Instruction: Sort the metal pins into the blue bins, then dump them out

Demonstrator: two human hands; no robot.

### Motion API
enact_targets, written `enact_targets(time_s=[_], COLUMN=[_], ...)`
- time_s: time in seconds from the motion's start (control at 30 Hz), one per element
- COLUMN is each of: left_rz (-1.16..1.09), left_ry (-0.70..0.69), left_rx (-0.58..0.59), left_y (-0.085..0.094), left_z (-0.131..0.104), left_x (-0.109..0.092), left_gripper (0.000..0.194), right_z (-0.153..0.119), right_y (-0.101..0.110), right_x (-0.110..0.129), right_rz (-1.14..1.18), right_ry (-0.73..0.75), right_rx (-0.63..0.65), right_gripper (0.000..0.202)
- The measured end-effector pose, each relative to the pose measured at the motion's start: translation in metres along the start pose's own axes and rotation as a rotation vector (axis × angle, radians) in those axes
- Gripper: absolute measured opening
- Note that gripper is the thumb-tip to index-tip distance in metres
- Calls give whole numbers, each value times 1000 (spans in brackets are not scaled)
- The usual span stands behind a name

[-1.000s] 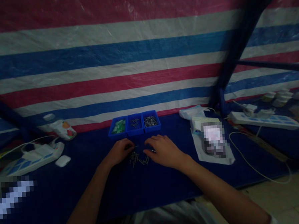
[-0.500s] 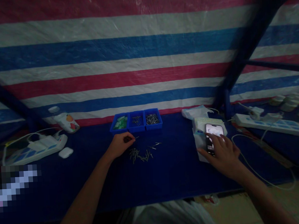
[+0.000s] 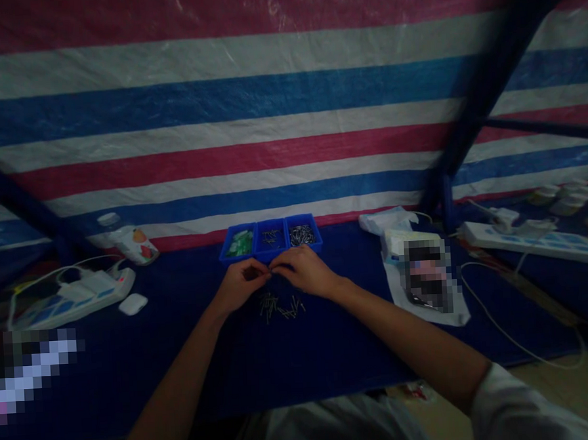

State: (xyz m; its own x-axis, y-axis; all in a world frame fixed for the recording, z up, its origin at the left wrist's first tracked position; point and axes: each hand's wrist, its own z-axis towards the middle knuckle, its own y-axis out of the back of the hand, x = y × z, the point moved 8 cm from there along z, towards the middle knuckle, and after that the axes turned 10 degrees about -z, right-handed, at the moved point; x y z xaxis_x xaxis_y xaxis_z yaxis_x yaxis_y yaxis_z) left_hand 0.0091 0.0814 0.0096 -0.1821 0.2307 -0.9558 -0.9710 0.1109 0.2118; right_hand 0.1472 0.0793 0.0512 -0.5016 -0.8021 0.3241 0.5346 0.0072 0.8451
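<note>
Through the head camera I'm watching a striped plastic sheet [image 3: 248,104] hanging behind a blue table [image 3: 321,356]. One white power strip [image 3: 74,304] is lying on the left with adapters sitting in it, and a second power strip [image 3: 546,241] is lying on the far right. A row of three blue bins [image 3: 267,253] is standing near the sheet, and well to its right a sheet of white paper [image 3: 395,287] is lying flat. A fruit-printed bottle [image 3: 136,246] is leaning on the left.

My left hand [image 3: 240,280] and right hand [image 3: 304,270] are meeting just in front of the bins, fingertips together. A small white case [image 3: 133,304] is resting beside the left strip. Green pieces [image 3: 241,243] are filling the left bin; small metal parts [image 3: 302,235] are heaping in the right one.

Slender metal pins [image 3: 267,305] are lying scattered just below my hands. My left fingers are pinching what seems to be one such pin; whether my right fingers are gripping it too, I cannot tell.
</note>
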Motion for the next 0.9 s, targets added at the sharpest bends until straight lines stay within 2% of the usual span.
enact_targets(time_s=[0.13, 0.33, 0.67, 0.8, 0.9], left_rz=[-81, -88, -55, -78, -119], left_ry=[-24, -43, 23, 24, 8], left_rx=[-57, -55, -2, -11, -48], left_y=[8, 8, 2, -1, 1], left_z=[0, 1, 1, 1, 1], left_x=[-3, -4, 2, 0, -5], left_gripper=[22, 22, 21, 21, 27], right_z=[8, 3, -7, -7, -8], right_y=[1, -4, -9, -13, -19], right_x=[-7, -1, -5, -11, -25], right_rz=[128, 215, 4, 155, 321], right_ry=[-55, -7, -71, -90, -222], right_rx=[-81, -78, -115, -129, -112], right_gripper=[22, 20, 16, 17, 17])
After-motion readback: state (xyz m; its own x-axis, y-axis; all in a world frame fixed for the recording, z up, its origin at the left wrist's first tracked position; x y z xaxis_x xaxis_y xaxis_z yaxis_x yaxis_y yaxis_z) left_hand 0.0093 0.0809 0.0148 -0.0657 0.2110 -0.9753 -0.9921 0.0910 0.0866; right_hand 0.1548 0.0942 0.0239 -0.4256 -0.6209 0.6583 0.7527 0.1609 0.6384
